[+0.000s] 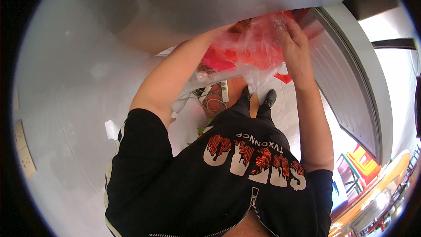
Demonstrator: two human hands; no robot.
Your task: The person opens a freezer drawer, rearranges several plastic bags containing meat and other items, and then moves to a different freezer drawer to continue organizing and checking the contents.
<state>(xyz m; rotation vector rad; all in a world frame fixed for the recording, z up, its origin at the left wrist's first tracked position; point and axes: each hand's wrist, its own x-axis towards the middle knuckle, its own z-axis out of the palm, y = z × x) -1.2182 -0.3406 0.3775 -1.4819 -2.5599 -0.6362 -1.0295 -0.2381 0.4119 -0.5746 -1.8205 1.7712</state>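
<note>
A clear plastic bag (pixel 260 46) hangs bunched in front of me at the top centre, over red plastic bags (pixel 222 61) in an open refrigerator or freezer compartment. My right hand (pixel 292 38) grips the clear bag's right edge between thumb and fingers. My left hand (pixel 227 29) reaches to its left side; the fingers are hidden behind the plastic and a blurred grey panel, so their hold cannot be told. Something brown (pixel 240 26) shows between the hands among the bags.
An open door with a grey gasket (pixel 355 72) stands at my right. The grey panel (pixel 197 0) covers the top. Below lie coiled cables (pixel 213 103) and a power strip (pixel 224 91), near my shoes (pixel 270 98). Plastic stools (pixel 363 163) and a table (pixel 391 184) stand lower right.
</note>
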